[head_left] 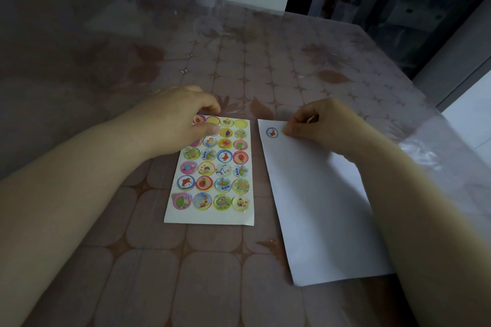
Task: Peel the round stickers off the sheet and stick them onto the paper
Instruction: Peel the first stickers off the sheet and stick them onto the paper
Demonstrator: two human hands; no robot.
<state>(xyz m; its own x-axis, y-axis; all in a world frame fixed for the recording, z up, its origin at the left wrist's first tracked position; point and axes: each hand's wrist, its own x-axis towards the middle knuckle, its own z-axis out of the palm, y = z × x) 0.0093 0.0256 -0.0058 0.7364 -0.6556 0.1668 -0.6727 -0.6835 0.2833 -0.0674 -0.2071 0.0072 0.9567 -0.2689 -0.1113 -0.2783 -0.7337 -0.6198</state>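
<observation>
sticker sheet: flat on the desk, just left of the paper; rows of round cartoon stickers. Two plain yellow circles in its far row look like emptied spots.
placed sticker: blue-ringed, red figure, stuck at the paper's far-left corner. Only one on the paper so far.
paper: white sheet, just right of the sticker sheet, angled, near corner close to the desk edge. Rest of it blank.
right hand: on the paper's far edge, fingertips pinched narrow just beside the placed sticker. Cannot tell whether it holds a second sticker or only pins the paper.
left hand: on the sticker sheet's far-left corner, fingers curled, thumb flat on the sheet, covering a few stickers. Reads as holding the sheet down or picking at an edge.
step: early. One sticker down, most of the sheet full.
next move: lift a sticker's rim with a nail while the sheet stays pinned, then place it beside the placed sticker without overlap.
writing: small print on some stickers, too blurred to read. No brand visible.
</observation>
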